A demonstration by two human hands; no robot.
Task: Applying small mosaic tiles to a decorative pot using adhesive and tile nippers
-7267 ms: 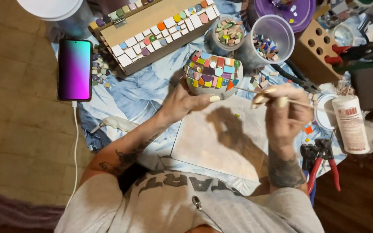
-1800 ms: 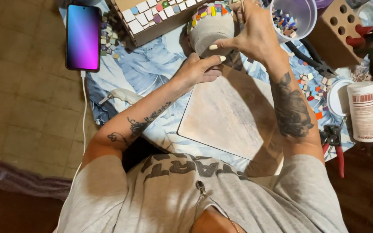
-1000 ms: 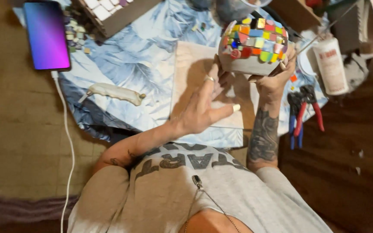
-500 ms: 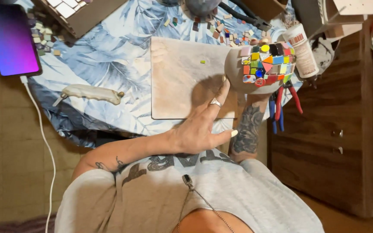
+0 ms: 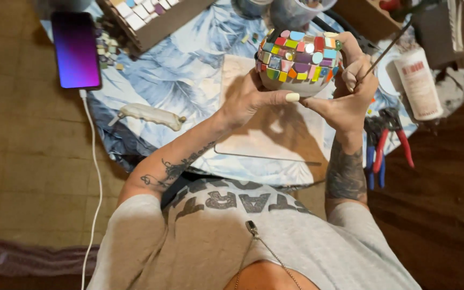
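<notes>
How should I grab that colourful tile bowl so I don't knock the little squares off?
Probably best to cup the mosaic bowl from underneath, on its plain rounded base, one hand each side. The tiles cover the upper band, so the bare bottom gives safe grip. The left hand cradles it that way from the left; the right hand steadies the other side and also pinches a thin stick.

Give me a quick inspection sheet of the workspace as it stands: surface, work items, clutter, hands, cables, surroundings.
Surface: leaf-print blue cloth with a pale board on it.
Job's things: mosaic-tiled bowl, held above the board.
Clutter: box of tiles, white bottle, red and blue pliers, white handled tool.
Hands: left hand and right hand both grip the bowl; right also holds a thin stick.
Cables: white cable plugged into the lit phone.
Surroundings: tan tiled floor.
</notes>
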